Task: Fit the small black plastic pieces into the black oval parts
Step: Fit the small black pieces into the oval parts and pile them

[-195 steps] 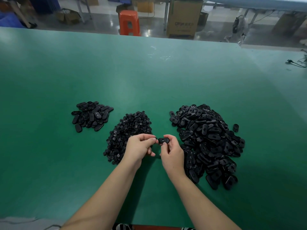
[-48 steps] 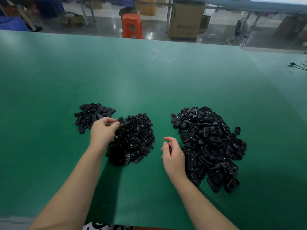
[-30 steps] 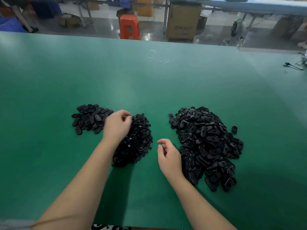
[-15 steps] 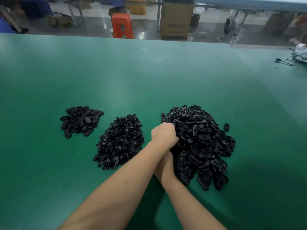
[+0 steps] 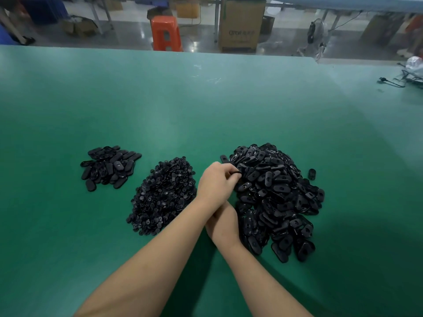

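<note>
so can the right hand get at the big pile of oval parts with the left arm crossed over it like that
Probably yes: the right hand lies under the left hand but already sits at the edge of the big pile of oval parts.

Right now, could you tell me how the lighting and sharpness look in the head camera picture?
Head view: soft sheen on the far green table, vignetted dark corners; arm shadows fall toward the viewer; wide-angle bending at the table's edges; left hand sharp over the oval parts pile.

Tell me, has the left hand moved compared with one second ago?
Yes. The left hand went rightwards, from the middle heap of small black plastic pieces to the big pile of black oval parts.
</note>
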Demonstrator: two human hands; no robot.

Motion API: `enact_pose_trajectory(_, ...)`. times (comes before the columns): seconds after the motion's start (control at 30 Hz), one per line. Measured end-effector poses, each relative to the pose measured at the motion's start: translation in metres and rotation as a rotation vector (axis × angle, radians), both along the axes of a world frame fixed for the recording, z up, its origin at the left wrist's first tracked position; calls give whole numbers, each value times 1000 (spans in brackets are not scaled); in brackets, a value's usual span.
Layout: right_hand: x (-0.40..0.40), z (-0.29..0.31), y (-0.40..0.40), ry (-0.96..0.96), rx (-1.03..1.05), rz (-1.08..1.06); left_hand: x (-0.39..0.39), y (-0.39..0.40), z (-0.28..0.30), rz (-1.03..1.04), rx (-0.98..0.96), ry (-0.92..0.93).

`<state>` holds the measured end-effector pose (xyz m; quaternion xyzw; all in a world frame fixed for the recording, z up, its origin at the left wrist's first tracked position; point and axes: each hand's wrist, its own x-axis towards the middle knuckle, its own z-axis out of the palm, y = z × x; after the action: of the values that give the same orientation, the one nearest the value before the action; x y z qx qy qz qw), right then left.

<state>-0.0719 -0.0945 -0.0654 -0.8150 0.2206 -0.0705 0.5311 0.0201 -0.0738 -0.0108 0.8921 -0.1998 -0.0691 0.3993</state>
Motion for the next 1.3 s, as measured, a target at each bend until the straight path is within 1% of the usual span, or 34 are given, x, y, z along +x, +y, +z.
enact_pose_trajectory(0.07, 3, 2, 1, -46, -83, -1, 2, 18, 3, 79, -168, 52)
enact_pose_trajectory(0.13, 5, 2, 1, -79, -118, -18, 2, 39, 4, 149, -277, 119)
enact_pose_trajectory(0.2, 4, 3, 2, -105, -126, -40, -1, 59, 0, 192, -323, 171)
enact_pose_trajectory(0.27, 4, 4, 2, -117, -118, -63, -8, 73, -7, 190, -344, 217)
enact_pose_trajectory(0.37, 4, 3, 1, -136, -80, -87, -21, 86, -20, 171, -312, 242)
enact_pose_trajectory(0.43, 3, 3, 1, -133, -48, -90, -30, 89, -26, 161, -274, 215)
enact_pose_trajectory(0.6, 3, 3, 0, -154, -57, -128, -49, 82, -32, 96, -196, -38)
enact_pose_trajectory(0.7, 4, 2, -1, -119, -77, -141, -64, 76, -44, 66, -158, -112)
enact_pose_trajectory(0.77, 5, 2, -1, -107, -100, -153, -73, 75, -50, 72, -153, -163)
enact_pose_trajectory(0.87, 5, 1, -2, -115, -137, -140, -75, 77, -53, 137, -173, -244)
enact_pose_trajectory(0.97, 3, 2, -2, -113, -132, -74, -70, 80, -51, 211, -191, -231)
enact_pose_trajectory(1.07, 3, 3, -1, -117, -102, -46, -67, 79, -50, 209, -164, -188)
enact_pose_trajectory(1.3, 4, -3, -2, -145, 31, -152, -66, 79, -52, 211, -179, -204)
